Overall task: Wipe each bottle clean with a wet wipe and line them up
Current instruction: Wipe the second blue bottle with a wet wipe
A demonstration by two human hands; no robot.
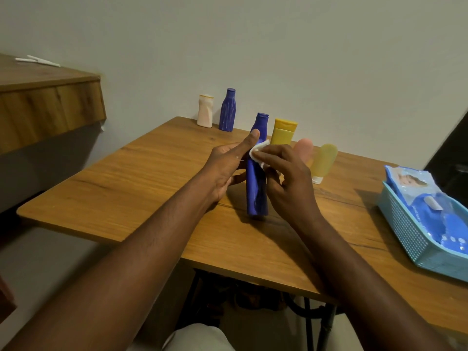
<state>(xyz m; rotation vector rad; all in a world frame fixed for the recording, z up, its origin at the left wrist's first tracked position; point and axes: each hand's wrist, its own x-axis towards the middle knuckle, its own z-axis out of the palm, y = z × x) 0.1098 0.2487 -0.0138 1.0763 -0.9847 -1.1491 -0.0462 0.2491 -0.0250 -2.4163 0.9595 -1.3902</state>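
A tall blue bottle (257, 188) stands upright near the middle of the wooden table (126, 188). My left hand (225, 168) grips it from the left, thumb up along its neck. My right hand (286, 178) pinches a folded white wet wipe (258, 150) against the bottle's upper body. Behind it stand a yellow tube (282, 133), a pink tube (304, 148) and a pale yellow tube (324, 160). At the back by the wall stand a white bottle (205, 111) and a second blue bottle (227, 110), side by side.
A light blue basket (415, 236) holding a blue pack of wet wipes (420, 196) sits at the table's right edge. A wooden shelf (48, 102) juts out at upper left. A dark object (450, 158) stands at far right.
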